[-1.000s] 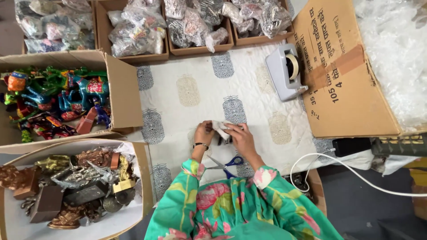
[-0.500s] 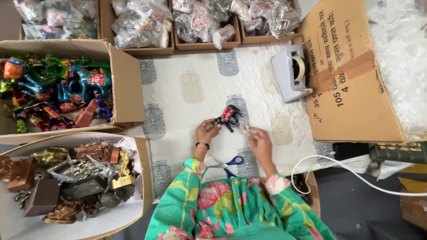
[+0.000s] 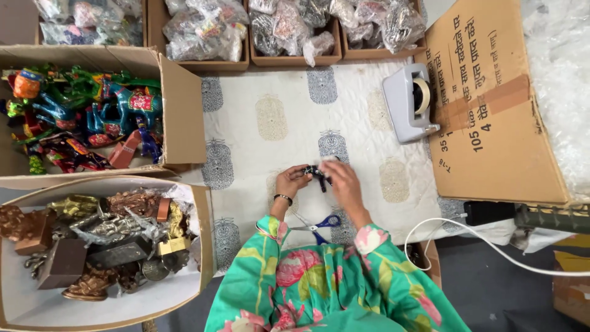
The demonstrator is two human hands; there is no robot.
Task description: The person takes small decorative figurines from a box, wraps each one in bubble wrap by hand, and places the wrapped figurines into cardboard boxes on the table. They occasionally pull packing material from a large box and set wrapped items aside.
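My left hand (image 3: 290,182) and my right hand (image 3: 342,179) both hold a small dark animal figurine (image 3: 316,174) just above the white patterned cloth (image 3: 276,123). The figurine sits between my fingertips, partly hidden by them. Blue-handled scissors (image 3: 319,225) lie on the cloth close to my body, just below my wrists. I wear a green floral garment and a dark bangle on the left wrist.
A cardboard box of painted animal figurines (image 3: 92,117) is at the left, with a box of metal figurines (image 3: 98,233) below it. Boxes of plastic-wrapped items (image 3: 289,27) line the far edge. A grey tape dispenser (image 3: 410,101), a flattened carton (image 3: 491,110) and a white cable (image 3: 485,240) lie to the right.
The figurine has come down from a raised position toward the cloth, and both hands have closed in around it. One second ago the hands held something pale between them.
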